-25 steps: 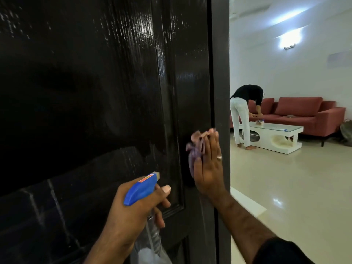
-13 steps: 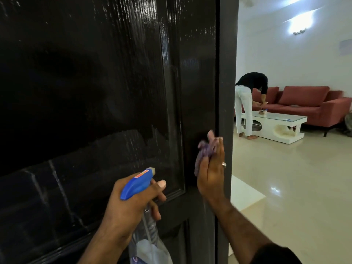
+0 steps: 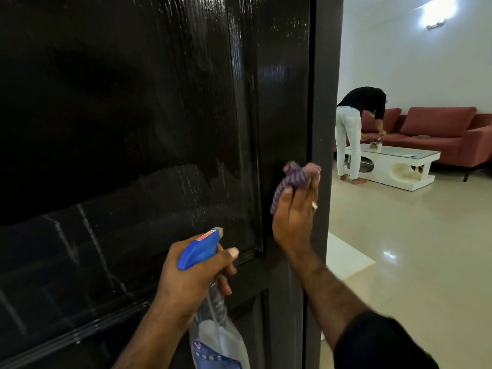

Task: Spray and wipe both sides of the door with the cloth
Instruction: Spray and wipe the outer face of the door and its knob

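Dark glossy wood fills the left and centre: door (image 3: 133,115), panelled, streaked with wet sheen, its free edge running top to bottom just right of centre. Beyond that edge, open pale tiled floor (image 3: 412,249) stretching far right, unobstructed up to a white coffee table (image 3: 394,166) and a red sofa (image 3: 439,126) against the far wall. Another person (image 3: 354,129) bent over the table's left end, well apart from the door.

Near the door's edge: right hand (image 3: 294,217), fingers curled round a bunched purple striped cloth (image 3: 292,179), pressed against the right-hand stile just beside the edge; ring on one finger. Dark sleeve (image 3: 380,342) at the lower right.

Lower centre: left hand (image 3: 191,278) wrapped round the neck of a spray bottle (image 3: 215,336), blue trigger head (image 3: 199,249) aimed at the panel, fingers curled at the trigger. Clear bottle body hanging below the fist, label visible low down; liquid level hard to judge.

Wall lamp (image 3: 436,12) glowing at the far top right
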### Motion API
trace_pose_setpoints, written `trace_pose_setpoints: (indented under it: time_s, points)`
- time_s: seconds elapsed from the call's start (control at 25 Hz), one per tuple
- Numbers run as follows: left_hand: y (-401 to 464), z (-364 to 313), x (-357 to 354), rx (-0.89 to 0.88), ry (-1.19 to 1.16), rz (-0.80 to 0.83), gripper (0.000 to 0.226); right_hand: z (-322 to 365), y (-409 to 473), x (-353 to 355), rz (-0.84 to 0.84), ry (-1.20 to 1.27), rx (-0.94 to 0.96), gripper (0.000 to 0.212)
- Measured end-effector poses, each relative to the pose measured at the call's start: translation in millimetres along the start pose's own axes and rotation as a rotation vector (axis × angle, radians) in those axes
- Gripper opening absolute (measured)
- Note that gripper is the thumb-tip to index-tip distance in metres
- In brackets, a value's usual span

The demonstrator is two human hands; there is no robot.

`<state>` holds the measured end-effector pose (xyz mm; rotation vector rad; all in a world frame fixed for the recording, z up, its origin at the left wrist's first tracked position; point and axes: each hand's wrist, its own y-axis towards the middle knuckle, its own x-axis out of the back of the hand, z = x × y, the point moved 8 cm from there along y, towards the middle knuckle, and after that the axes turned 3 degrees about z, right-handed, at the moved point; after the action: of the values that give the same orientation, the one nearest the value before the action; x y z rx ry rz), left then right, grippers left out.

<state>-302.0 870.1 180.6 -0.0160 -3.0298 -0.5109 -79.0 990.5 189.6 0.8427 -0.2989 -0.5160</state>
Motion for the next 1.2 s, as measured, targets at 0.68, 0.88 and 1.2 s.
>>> trace_pose_setpoints:
  time_s: [0.68, 0.88, 1.2]
  points:
    - [-10.5, -48.4, 19.0, -0.103, 0.005, -0.067, 0.019, 128.5, 28.9, -34.3, 0.129, -0.351, 0.540, 0.070]
    - [-18.0, -53.7, 31.3, -0.089, -0.010, -0.088, 0.019, 53.0, -77.6, -34.5, 0.277, -0.423, 0.529, 0.069]
    - [-17.6, -63.7, 42.8, -0.136, -0.019, -0.108, 0.015, 124.4, 25.0, -33.7, 0.128, -0.381, 0.488, 0.069]
